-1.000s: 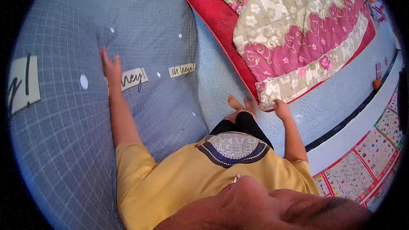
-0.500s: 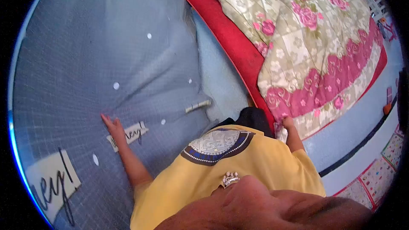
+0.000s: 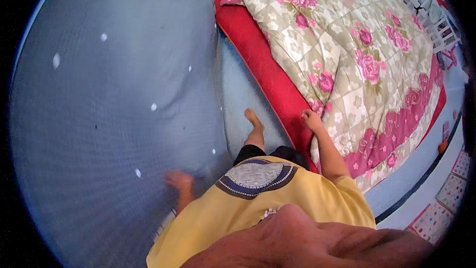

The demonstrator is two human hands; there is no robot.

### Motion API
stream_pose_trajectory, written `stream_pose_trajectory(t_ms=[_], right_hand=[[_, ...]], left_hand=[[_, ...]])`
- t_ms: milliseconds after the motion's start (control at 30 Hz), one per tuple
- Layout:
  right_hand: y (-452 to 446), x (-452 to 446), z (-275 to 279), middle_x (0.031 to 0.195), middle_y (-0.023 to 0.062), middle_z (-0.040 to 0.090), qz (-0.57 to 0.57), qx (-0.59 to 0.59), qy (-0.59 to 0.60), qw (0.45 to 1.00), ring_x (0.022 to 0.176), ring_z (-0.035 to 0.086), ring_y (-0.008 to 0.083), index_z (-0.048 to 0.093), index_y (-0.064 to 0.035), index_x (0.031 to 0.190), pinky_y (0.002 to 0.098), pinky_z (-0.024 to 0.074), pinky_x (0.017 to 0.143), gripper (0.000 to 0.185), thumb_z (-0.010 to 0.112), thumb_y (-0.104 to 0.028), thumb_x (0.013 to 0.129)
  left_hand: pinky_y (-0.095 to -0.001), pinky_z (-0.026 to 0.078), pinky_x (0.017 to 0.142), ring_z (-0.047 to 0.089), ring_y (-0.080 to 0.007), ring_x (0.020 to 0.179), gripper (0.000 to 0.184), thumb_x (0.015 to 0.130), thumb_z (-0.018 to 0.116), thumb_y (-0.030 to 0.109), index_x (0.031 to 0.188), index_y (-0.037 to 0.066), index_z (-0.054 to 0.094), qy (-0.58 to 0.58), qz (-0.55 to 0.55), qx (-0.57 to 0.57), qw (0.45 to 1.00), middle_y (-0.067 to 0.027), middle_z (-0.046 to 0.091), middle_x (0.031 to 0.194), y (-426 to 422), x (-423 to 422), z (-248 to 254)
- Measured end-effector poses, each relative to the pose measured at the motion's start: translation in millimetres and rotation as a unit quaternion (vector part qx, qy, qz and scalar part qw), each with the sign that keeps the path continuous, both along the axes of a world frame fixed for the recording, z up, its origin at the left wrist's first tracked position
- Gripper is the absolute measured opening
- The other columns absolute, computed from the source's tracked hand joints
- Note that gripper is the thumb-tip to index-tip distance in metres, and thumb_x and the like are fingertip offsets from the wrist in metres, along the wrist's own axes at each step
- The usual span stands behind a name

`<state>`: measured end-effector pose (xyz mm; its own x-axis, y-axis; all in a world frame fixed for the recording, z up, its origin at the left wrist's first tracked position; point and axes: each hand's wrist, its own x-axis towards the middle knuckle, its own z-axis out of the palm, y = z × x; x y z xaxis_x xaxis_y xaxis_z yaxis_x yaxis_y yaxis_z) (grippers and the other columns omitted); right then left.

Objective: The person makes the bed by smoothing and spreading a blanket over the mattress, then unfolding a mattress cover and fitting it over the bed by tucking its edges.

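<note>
My right hand (image 3: 312, 120) is closed at the left edge of a floral comforter (image 3: 364, 89), its fingers curled at the fabric beside the red mattress (image 3: 263, 72). The comforter is beige with pink roses and a pink border, and lies spread over the mattress. My left hand (image 3: 179, 180) is low on the left, blurred by motion, fingers apart, over a blue sheet (image 3: 124, 134) with white dots. It holds nothing that I can see; whether it touches the sheet I cannot tell.
A strip of light blue floor (image 3: 243, 84) runs between sheet and mattress, with my bare foot (image 3: 252, 117) on it. White slatted rails (image 3: 441, 34) stand at the upper right. Patterned mats (image 3: 434, 218) lie at the lower right.
My right hand has moved up along the comforter's left edge. My left hand has drawn back toward my body. The printed lettering on the sheet has mostly left view, and my foot now shows.
</note>
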<state>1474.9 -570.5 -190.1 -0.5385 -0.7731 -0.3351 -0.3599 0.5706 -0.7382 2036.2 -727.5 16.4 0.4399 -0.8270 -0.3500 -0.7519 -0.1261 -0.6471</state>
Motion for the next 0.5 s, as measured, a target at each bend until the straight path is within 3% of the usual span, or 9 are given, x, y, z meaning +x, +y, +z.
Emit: stream_pose_trajectory(t_ms=[33,67,133,200,233,267,333,500], right_hand=[[-12,2,-45,0.091,0.0162,0.067,-0.023,-0.031,-0.045,0.998,0.088,0.064,0.0224,0.061,0.0009,0.105,0.0341,0.0482,0.078,0.026,0.059,-0.018,0.087],[-28,7,-32,0.090,0.0155,0.067,-0.025,-0.007,-0.062,0.998,0.086,0.063,0.0210,0.061,0.0010,0.104,0.0337,0.0482,0.077,0.025,0.059,-0.017,0.087],[-52,20,-34,0.091,0.0167,0.067,-0.012,-0.004,-0.042,0.999,0.085,0.064,0.0246,0.061,0.0001,0.103,0.0357,0.0488,0.078,0.024,0.060,-0.017,0.086],[-75,33,-25,0.095,0.0212,0.065,0.000,0.082,-0.039,0.996,0.092,0.063,0.0343,0.062,-0.0010,0.103,0.0400,0.0483,0.080,0.028,0.059,-0.022,0.086],[-88,41,-17,0.096,0.0207,0.065,0.000,0.102,-0.054,0.993,0.093,0.062,0.0360,0.062,-0.0017,0.103,0.0411,0.0482,0.080,0.029,0.058,-0.024,0.085],[-101,49,-15,0.094,0.0200,0.065,0.009,0.116,-0.058,0.992,0.091,0.063,0.0344,0.062,-0.0013,0.104,0.0406,0.0485,0.079,0.028,0.058,-0.023,0.086],[-130,54,-25,0.092,0.0185,0.066,0.031,0.136,-0.063,0.988,0.088,0.065,0.0311,0.061,-0.0006,0.104,0.0395,0.0492,0.078,0.027,0.058,-0.021,0.086],[-197,56,-74,0.086,0.0135,0.066,-0.045,0.121,-0.163,0.978,0.078,0.065,0.0208,0.060,0.0015,0.108,0.0347,0.0509,0.069,0.027,0.053,-0.017,0.090]], left_hand=[[-0.0586,0.017,0.107,0.021,-0.0402,0.136,0.083,0.075,0.061,0.047,0.142,0.007,0.032,0.056,-0.037,0.096,0.993,-0.0184,0.023,0.149,-22,-9,-40],[-0.0531,0.028,0.105,0.035,-0.0367,0.131,0.076,0.077,0.060,0.048,0.140,0.011,0.038,0.084,-0.068,0.213,0.971,-0.0165,0.036,0.144,-61,-15,-92],[-0.0452,0.037,0.102,0.046,-0.0352,0.123,0.070,0.079,0.059,0.048,0.137,0.012,0.042,0.223,-0.036,0.275,0.935,-0.0193,0.047,0.134,-129,-53,-175],[-0.0413,0.039,0.099,0.052,-0.0352,0.116,0.061,0.083,0.056,0.045,0.134,0.013,0.045,0.387,-0.121,0.172,0.898,-0.0203,0.053,0.126,-182,-113,-186],[-0.0419,0.040,0.098,0.052,-0.0349,0.115,0.058,0.084,0.055,0.042,0.133,0.013,0.046,0.415,-0.149,0.184,0.878,-0.0198,0.054,0.126,-214,-154,-159],[-0.0425,0.040,0.098,0.053,-0.0346,0.115,0.054,0.086,0.055,0.039,0.132,0.013,0.047,0.444,-0.176,0.193,0.857,-0.0193,0.054,0.126,-249,-192,-136],[-0.0417,0.042,0.096,0.053,-0.0344,0.114,0.050,0.087,0.055,0.033,0.132,0.012,0.047,0.494,-0.231,0.190,0.816,-0.0186,0.055,0.125,-322,-226,-152],[-0.0383,0.044,0.093,0.056,-0.0320,0.112,0.048,0.087,0.057,0.027,0.131,0.010,0.047,0.569,-0.141,0.180,0.790,-0.0172,0.057,0.123,-469,-296,-187]])
